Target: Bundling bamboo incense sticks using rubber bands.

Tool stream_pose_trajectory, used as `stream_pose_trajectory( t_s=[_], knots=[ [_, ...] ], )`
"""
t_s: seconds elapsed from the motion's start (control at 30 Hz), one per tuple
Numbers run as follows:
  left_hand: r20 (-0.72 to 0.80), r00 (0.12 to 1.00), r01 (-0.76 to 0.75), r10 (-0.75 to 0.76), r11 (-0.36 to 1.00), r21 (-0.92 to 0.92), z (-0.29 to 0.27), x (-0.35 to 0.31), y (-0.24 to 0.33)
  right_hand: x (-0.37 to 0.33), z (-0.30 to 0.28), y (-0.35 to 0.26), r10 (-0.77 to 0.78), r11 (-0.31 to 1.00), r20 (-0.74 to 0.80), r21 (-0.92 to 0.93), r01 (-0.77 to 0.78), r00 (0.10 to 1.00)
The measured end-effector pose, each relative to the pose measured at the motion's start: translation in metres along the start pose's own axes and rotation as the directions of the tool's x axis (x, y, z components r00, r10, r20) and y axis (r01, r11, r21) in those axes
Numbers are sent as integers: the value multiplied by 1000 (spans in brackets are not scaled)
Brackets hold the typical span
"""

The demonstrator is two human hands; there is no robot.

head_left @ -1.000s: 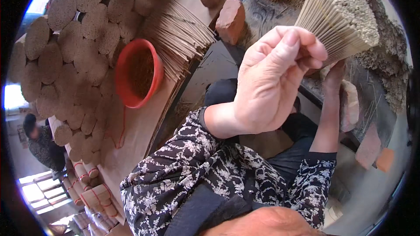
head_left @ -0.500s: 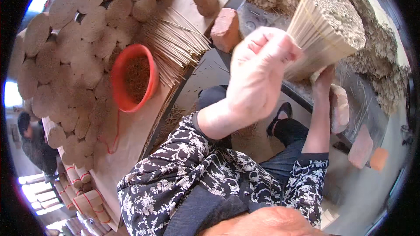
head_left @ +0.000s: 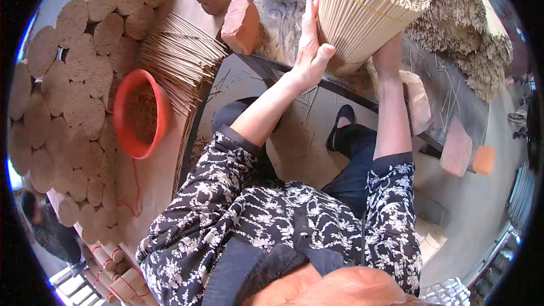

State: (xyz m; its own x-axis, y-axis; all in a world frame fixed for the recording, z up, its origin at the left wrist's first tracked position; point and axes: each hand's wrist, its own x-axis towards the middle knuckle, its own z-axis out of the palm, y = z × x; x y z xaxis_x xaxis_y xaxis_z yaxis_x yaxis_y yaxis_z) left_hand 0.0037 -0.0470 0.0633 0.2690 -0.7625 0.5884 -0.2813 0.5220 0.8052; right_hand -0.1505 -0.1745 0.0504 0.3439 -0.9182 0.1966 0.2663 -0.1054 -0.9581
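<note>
A thick, round bundle of thin tan incense sticks (head_left: 360, 25) with a yellow band (head_left: 368, 7) around it stands slightly tilted between my hands, over the near edge of the dark bench. My left hand (head_left: 309, 59) lies against its left side, fingers stretched upward and thumb apart. On the other side, my right hand (head_left: 389, 59) grips the bundle low down; its fingers are mostly hidden behind the sticks.
Several stick piles (head_left: 453, 17) lie along the bench's far side. Bricks, one reddish (head_left: 241, 26) and one pale (head_left: 416, 102), rest at its edge. A left table carries loose sticks (head_left: 181, 59), a red bowl (head_left: 162, 110) and stacked brown bundles (head_left: 85, 90). A person (head_left: 48, 226) is far left.
My left hand, previously raised and curled in front of the bundle, has opened and now rests along its left side. The bundle stands more upright, and the whole view has shifted.
</note>
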Motion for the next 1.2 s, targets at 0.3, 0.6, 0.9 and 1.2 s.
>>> stream_pose_trajectory(
  t_s=[0.3,0.6,0.9,1.2],
  knots=[
    [203,975,54,-90,983,176,-12,-19,-35,-15,-42,86,-86,859,81,-498,115,993],
    [364,866,60,-343,794,605,-46,-9,-13,-12,-28,60,104,927,-175,373,-31,979],
    [232,966,-188,111,921,342,-2,17,5,-8,0,1,-383,751,137,-530,394,914],
    [190,886,463,-423,806,-368,0,28,72,-78,28,-68,214,977,-24,23,-213,977]
  ],
)
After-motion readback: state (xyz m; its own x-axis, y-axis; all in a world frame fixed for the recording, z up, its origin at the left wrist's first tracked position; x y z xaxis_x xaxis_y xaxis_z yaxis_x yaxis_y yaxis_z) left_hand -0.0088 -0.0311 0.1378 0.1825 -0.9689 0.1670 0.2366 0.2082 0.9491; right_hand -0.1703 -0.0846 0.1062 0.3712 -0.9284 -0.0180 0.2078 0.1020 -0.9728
